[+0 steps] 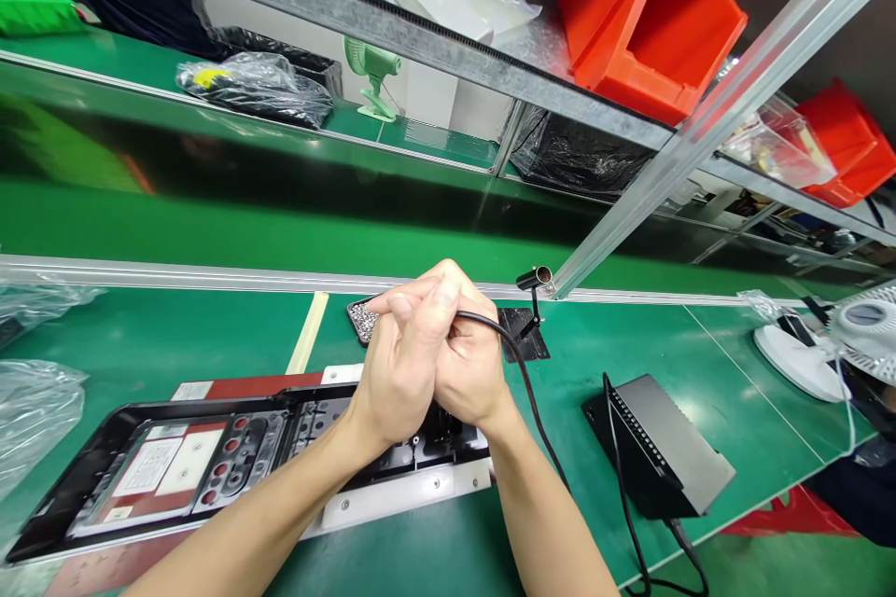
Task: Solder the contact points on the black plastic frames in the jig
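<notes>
Both hands meet above the right part of a long black plastic frame (126,429), which lies on a reddish-brown and white fixture (378,506). My left hand (402,364) has its fingers folded and pressed against my right hand; what they hold is hidden. My right hand (472,364) is closed, and a black cable (536,401) comes out of the top of its fist and runs down to the right. Just behind the hands sits a small black tray of tiny metal parts (362,321), partly covered by the fingers.
A black box with cables (665,448) stands at right, near a white fan (864,326). Behind the hands is a small black stand (536,298). Clear plastic bags (42,410) lie at left. A metal shelf (434,42) with red bins (648,19) crosses above.
</notes>
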Tool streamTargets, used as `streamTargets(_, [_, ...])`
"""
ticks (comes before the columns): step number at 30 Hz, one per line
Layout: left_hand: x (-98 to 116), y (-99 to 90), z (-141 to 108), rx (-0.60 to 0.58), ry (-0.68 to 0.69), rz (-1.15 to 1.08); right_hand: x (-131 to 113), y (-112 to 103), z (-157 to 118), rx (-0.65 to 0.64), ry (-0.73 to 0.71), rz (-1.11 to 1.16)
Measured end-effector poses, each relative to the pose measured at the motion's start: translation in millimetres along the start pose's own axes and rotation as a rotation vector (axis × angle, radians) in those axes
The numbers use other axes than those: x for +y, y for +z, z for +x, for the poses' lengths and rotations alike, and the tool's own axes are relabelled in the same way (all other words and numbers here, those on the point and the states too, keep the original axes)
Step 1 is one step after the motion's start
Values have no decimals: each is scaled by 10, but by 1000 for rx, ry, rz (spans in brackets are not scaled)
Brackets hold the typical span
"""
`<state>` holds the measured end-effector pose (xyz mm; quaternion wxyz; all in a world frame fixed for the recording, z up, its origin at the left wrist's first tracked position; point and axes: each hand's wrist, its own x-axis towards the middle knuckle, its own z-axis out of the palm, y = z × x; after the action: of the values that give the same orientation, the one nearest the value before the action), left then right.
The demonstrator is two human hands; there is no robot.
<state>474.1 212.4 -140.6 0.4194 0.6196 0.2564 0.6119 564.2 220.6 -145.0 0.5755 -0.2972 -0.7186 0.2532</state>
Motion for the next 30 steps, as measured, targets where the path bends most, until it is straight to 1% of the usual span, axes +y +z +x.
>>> streamTargets(8, [-23,-8,-8,13,13,1,6,-6,-8,-12,18,-12])
streamTargets(12, [-11,-10,1,1,29,20,23,-8,-13,-13,21,-30])
streamTargets(20, [-15,-38,-21,21,-25,82,34,-4,-18,-13,32,-44])
streamTargets(26, [-17,-42,-21,19,-23,82,9,-5,-7,-15,34,-10])
streamTargets(30, [-31,-30,-17,19,-21,67,14,-1,1,-4,8,-11])
